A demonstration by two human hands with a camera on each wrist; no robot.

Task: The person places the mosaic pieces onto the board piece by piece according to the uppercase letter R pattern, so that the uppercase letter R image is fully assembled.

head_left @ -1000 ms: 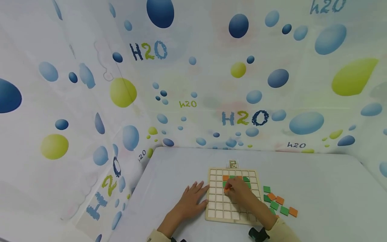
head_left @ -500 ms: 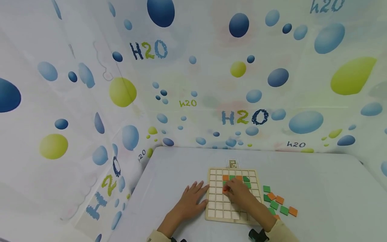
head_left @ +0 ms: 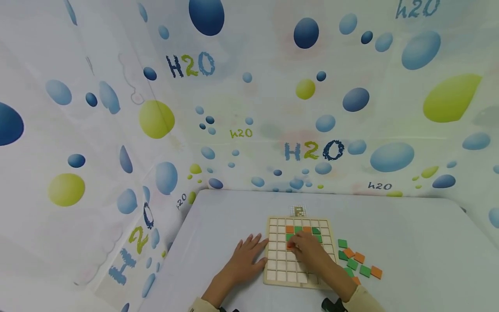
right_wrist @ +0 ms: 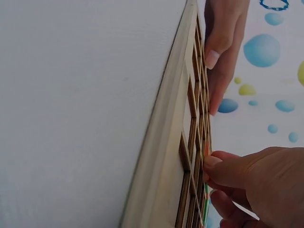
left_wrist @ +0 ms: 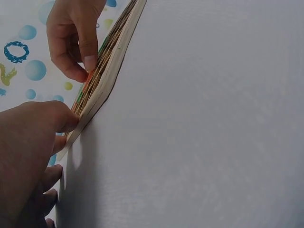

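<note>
Right hand (right_wrist: 256,173) pinching at gridded board (right_wrist: 159,166)

Board seen nearly edge-on, pale rim running from bottom centre to upper right; dark-sided cells behind it. Thumb and a finger close together at an orange piece (right_wrist: 207,150), mostly hidden. Green (right_wrist: 206,209) shows lower along the grid. Left hand (right_wrist: 227,45) at top, fingers pointing down beside the board; contact unclear. White surface (right_wrist: 71,114) at left; spotted backdrop (right_wrist: 262,51) at right.
</note>
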